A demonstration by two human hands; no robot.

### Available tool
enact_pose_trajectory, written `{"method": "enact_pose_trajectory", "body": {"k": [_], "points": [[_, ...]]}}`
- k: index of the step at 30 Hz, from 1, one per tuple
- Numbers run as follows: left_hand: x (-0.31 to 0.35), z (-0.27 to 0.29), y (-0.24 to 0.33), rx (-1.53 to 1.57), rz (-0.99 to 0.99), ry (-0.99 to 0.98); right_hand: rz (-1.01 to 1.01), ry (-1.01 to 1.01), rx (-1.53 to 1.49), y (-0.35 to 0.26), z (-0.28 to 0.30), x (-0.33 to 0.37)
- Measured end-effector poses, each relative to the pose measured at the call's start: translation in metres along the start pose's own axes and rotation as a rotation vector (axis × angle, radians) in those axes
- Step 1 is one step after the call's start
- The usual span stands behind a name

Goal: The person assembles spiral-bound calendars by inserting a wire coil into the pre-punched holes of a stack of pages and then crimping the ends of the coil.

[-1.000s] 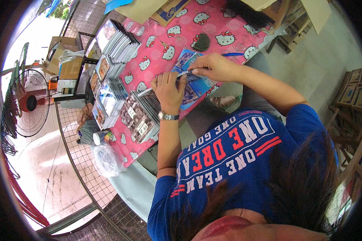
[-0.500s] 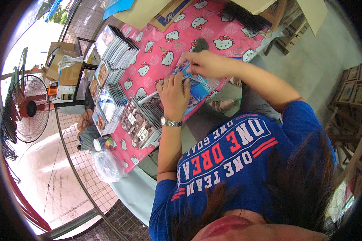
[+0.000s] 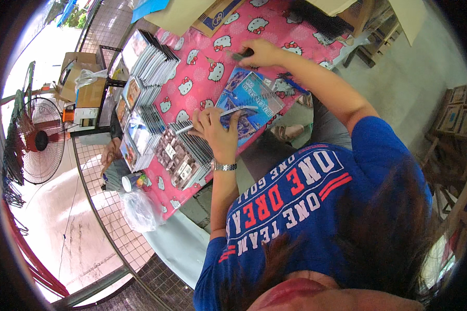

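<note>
My left hand [image 3: 217, 132] is closed around a thin notebook [image 3: 239, 110], which it holds tilted and nearly edge-on above the table. Under and beyond it lie blue-covered spiral notebooks [image 3: 267, 93] at the table's near edge. My right hand [image 3: 262, 54] is farther off, fingers closed on a small dark object [image 3: 242, 54]; its kind is unclear. Just left of my left hand stands a row of brown-covered spiral notebooks [image 3: 177, 163], packed closely together.
More notebook stacks [image 3: 153, 65] line the left side of the pink patterned table [image 3: 192, 78]. A bundle of black spiral wires [image 3: 316, 20] and flattened cardboard [image 3: 218, 18] lie at the far side. A plastic bag [image 3: 140, 210] and a cup [image 3: 131, 181] are at the left corner, near a fan [image 3: 40, 140].
My right hand has left the notebooks, moved away toward the far side and picked up the dark object from the table. My left hand has raised a notebook off the blue ones.
</note>
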State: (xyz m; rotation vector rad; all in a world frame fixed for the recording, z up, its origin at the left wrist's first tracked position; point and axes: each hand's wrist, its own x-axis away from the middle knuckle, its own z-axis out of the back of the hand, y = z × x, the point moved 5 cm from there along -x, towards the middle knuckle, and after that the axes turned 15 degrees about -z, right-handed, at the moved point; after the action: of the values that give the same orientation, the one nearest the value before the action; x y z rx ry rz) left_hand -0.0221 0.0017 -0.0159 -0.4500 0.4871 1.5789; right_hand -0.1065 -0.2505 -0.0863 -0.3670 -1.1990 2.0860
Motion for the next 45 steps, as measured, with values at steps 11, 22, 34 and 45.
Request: {"method": "enact_pose_trajectory", "body": {"k": [11,22,34,45], "points": [[-0.022,-0.011,0.03,0.212,-0.138,-0.02,0.122,-0.906,-0.628,-0.068,0.018,0.1],[-0.022,-0.005,0.02,0.262,-0.121,-0.09,0.189,-1.014,-0.829,-0.082,0.009,0.109],[-0.023,-0.009,0.016,0.253,-0.105,-0.078,0.199,-0.965,-0.882,-0.081,0.009,0.102],[-0.023,-0.003,0.017,0.217,-0.066,-0.029,0.194,-0.924,-0.603,-0.089,0.005,0.093]]}}
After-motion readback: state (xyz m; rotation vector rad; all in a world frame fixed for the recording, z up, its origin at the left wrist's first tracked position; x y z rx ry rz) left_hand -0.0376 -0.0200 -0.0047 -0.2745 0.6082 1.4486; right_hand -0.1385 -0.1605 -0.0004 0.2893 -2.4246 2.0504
